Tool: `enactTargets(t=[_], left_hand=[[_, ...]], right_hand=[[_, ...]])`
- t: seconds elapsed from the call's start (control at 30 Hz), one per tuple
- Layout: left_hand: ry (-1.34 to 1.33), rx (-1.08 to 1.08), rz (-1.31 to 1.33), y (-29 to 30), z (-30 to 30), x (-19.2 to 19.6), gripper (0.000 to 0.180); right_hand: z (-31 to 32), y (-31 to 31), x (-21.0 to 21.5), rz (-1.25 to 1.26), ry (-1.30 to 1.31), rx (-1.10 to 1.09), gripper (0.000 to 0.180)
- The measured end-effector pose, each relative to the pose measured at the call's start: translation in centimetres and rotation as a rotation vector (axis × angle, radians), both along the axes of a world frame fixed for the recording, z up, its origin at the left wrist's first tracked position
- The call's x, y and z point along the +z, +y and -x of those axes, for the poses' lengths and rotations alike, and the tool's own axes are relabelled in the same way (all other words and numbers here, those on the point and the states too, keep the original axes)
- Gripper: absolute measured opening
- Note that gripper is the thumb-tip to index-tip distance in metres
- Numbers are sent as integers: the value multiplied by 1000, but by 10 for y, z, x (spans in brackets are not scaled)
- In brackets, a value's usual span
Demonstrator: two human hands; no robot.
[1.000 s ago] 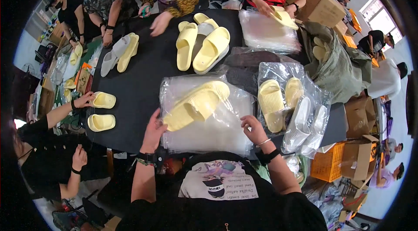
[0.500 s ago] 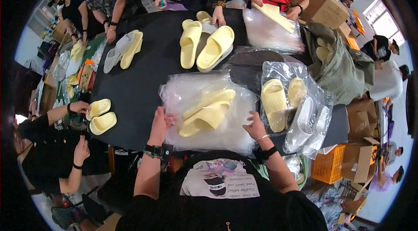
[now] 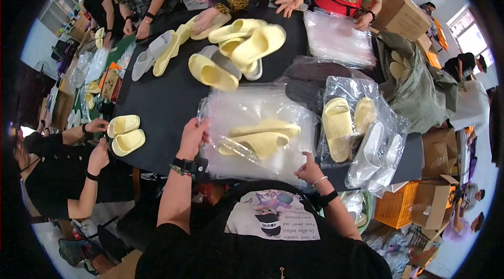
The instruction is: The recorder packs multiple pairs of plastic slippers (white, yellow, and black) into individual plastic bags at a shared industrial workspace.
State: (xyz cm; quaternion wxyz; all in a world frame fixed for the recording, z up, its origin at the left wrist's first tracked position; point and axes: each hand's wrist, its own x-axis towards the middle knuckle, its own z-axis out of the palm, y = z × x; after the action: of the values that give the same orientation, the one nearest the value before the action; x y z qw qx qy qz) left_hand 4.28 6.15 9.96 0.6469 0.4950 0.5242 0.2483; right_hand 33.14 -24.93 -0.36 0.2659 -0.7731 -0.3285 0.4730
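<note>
A black counter [image 3: 157,103] curves across the room, and near its front edge a pair of yellow slippers [image 3: 255,145] lies under clear film on a stack of plastic bags [image 3: 247,104]. The hands are apart: the left [image 3: 194,136] curls at the stack's left edge, its grip unclear; the right [image 3: 311,170] stands at the right edge, forefinger extended. Loose slippers [image 3: 260,46] heap farther back; an olive sack [image 3: 420,92] slumps at right. Beyond are cardboard boxes [image 3: 401,11], an orange crate [image 3: 397,205] and a bright window [image 3: 469,32].
</note>
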Motion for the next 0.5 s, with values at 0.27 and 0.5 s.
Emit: enactTargets(t=[0.27, 0.5], left_hand=[[39, -120, 184, 45, -4, 11, 34], [-6, -151, 133, 49, -21, -2, 24]], right_hand=[[-80, 78, 21, -296, -297, -190, 44], [-109, 155, -16, -106, 181, -314, 29]])
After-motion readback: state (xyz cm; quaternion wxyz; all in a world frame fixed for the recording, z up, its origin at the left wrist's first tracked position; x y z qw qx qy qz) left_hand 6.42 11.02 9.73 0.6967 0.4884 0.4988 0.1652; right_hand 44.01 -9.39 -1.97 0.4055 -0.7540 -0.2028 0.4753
